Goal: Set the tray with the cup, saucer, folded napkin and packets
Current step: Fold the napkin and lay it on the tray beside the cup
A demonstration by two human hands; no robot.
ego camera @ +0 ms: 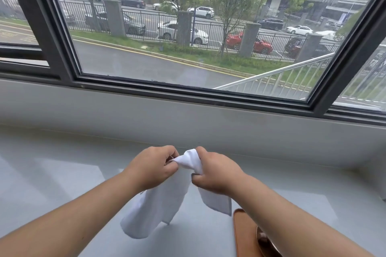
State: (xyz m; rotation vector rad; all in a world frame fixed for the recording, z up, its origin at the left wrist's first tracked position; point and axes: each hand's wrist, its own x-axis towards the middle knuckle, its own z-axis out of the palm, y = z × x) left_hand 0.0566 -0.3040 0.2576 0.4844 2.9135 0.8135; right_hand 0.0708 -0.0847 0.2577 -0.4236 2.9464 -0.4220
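A white cloth napkin (160, 204) hangs unfolded in the air above the pale counter. My left hand (152, 167) pinches one part of its top edge, and my right hand (215, 171) grips it right beside, the two hands nearly touching. The cloth droops in two flaps below them. At the bottom right lies a brown tray (240, 233), partly covered by my right forearm. On it shows a sliver of a round, shiny brownish piece (265, 244), perhaps the saucer or cup; I cannot tell which. No packets are in view.
The glossy grey-white counter (73, 173) runs left and right beneath my arms. Behind it rises a low pale wall (188, 123) under a dark-framed window (62, 52) that looks out on a road and parked cars.
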